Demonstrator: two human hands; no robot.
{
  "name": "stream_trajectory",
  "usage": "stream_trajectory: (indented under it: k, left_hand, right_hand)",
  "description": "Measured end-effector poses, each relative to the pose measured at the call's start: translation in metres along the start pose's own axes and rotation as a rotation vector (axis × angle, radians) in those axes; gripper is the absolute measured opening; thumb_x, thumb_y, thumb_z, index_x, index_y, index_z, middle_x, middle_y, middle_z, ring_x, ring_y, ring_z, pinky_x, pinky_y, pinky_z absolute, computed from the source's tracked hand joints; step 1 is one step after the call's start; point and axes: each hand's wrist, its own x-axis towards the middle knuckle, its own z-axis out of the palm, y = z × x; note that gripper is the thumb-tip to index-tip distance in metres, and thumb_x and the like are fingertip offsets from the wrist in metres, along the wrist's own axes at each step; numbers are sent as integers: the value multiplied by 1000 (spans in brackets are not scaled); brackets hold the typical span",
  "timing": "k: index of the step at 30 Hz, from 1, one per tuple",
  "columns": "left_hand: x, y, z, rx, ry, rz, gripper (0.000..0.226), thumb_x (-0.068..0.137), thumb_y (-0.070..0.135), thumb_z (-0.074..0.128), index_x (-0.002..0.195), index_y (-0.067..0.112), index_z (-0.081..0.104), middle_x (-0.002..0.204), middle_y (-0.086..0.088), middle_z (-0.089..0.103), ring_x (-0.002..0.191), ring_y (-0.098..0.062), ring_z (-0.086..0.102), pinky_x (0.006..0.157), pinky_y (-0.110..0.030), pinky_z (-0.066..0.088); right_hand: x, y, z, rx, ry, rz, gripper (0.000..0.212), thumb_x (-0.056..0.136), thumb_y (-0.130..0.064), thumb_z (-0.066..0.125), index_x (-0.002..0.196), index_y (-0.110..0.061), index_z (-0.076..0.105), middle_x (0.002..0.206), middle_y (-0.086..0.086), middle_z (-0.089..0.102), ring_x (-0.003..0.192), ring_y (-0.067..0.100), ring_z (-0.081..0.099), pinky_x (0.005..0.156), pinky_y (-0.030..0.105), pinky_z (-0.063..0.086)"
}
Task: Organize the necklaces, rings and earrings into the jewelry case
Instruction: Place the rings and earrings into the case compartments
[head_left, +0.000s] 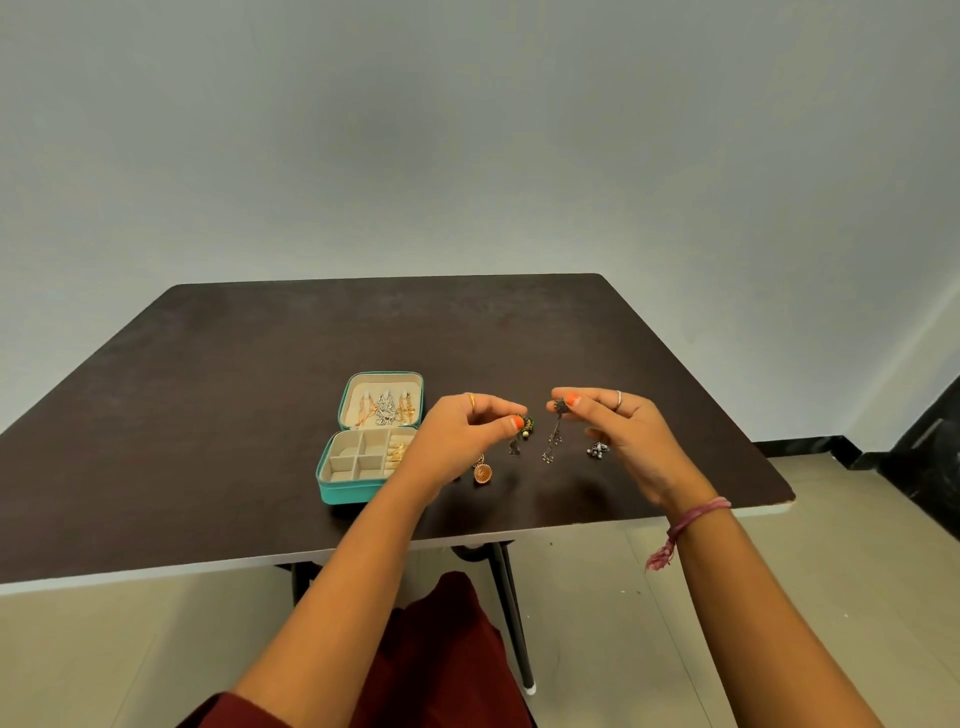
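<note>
Your left hand and right hand each pinch a dangling earring, lifted apart to untangle before casing.

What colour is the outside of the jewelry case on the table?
Teal, with a cream lining inside; the jewelry case shows best in the head view.

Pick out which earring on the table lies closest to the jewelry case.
The round orange-and-gold earring, lying just below the left hand. It sits nearest the teal jewelry case; the small silver cluster earring lies far off, under the right hand.
</note>
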Motion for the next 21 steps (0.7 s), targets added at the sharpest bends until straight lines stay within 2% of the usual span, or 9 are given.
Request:
stream_trajectory:
  k: [3,8,13,16,21]
  left_hand:
    - [1,-3,3,51,-1,2,15,86,21,69,101,22,72,93,8,71,90,-6,64,75,-19,46]
    - [2,-5,4,121,-2,17,6,83,23,72,86,29,70,88,5,72,87,-9,66,80,-25,52]
    - [1,-7,6,161,-32,7,7,84,23,71,83,29,69,84,3,72,84,-9,66,73,-23,51]
    - [2,-9,9,185,-51,-7,8,84,22,71,83,30,69,86,1,73,87,-14,67,77,-31,55]
    - [6,-14,12,243,-59,-31,7,86,22,69,85,29,70,86,1,72,87,-16,66,77,-30,54]
  right_hand:
    - [0,4,0,-46,-14,1,23,93,-31,56,106,-25,73,101,-9,73,104,8,63,90,31,46]
    - [-1,6,4,-75,-52,-1,24,94,-32,54,105,-23,73,101,-11,73,99,-2,63,77,15,41]
    - [0,11,6,-102,-79,25,23,92,-33,55,101,-23,73,94,-17,72,92,-14,60,72,7,41]
    - [1,15,5,-112,-113,25,23,92,-34,55,99,-22,74,94,-15,73,95,-12,61,71,0,42]
    - [3,22,5,-131,-147,15,22,93,-29,56,93,-18,76,95,-9,74,97,-6,63,76,0,42]
